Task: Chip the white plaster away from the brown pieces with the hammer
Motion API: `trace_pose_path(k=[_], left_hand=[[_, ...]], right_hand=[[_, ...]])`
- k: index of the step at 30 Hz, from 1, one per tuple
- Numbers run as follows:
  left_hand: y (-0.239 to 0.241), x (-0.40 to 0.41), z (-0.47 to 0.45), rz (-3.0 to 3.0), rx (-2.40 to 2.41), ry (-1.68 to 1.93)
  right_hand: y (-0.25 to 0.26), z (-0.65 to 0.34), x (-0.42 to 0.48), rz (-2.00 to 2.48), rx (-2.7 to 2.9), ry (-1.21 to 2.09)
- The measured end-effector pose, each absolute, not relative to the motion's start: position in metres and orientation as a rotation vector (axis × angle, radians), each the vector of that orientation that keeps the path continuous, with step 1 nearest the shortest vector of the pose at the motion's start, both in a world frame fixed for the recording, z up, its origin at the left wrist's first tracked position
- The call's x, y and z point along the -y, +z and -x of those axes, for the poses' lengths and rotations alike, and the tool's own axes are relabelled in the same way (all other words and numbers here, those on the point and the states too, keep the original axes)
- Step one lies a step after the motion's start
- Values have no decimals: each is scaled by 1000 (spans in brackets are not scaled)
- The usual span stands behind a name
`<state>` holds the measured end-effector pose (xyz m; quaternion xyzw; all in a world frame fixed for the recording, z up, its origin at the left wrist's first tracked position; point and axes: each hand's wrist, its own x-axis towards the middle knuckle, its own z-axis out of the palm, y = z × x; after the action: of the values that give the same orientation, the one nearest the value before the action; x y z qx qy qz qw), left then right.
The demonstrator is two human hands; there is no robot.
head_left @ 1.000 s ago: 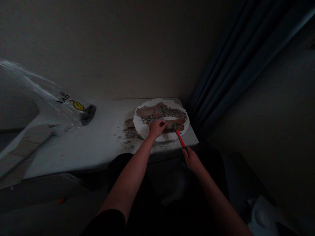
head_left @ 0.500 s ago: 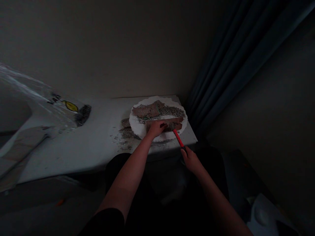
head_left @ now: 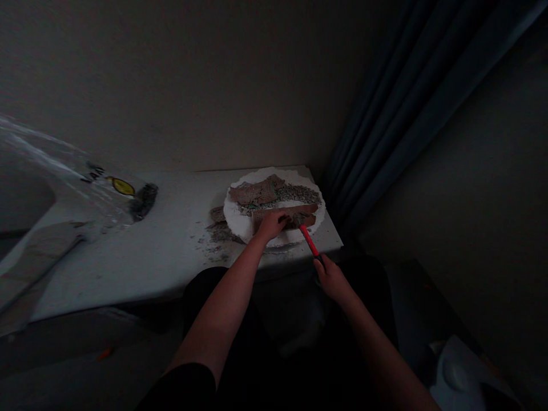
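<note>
A white round slab (head_left: 240,220) lies at the right end of a pale table (head_left: 162,251). On it are brown stone-like pieces (head_left: 252,193) and grey gravel (head_left: 299,194). My left hand (head_left: 270,224) is closed on a long brown piece (head_left: 307,210) at the slab's front. My right hand (head_left: 333,281) grips the dark end of a red-handled hammer (head_left: 309,241). The hammer's head rests against that brown piece, just right of my left fingers.
Grey crumbs and a small brown fragment (head_left: 217,214) lie on the table left of the slab. A clear plastic bag with a yellow label (head_left: 122,185) sits at the far left. A dark curtain (head_left: 385,114) hangs at the right, a white object (head_left: 462,377) lower right.
The view has shifted slightly. Both hands stay in nearly the same place, with the hammer head still at the brown piece.
</note>
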<state>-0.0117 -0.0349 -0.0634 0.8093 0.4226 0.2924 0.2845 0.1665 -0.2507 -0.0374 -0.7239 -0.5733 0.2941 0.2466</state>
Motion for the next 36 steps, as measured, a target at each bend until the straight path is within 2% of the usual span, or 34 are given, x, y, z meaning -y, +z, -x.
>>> trace_pose_path(k=[7, 19, 36], left_hand=[[-67, 37, 12, -2233, -1149, 771], [-77, 39, 9, -2287, -1186, 751], [-77, 37, 10, -2267, -1147, 718]], right_hand=[[-35, -168, 250, 1942, 1560, 807], [13, -158, 236, 1824, 1516, 834], [10, -153, 237, 1946, 1595, 694]])
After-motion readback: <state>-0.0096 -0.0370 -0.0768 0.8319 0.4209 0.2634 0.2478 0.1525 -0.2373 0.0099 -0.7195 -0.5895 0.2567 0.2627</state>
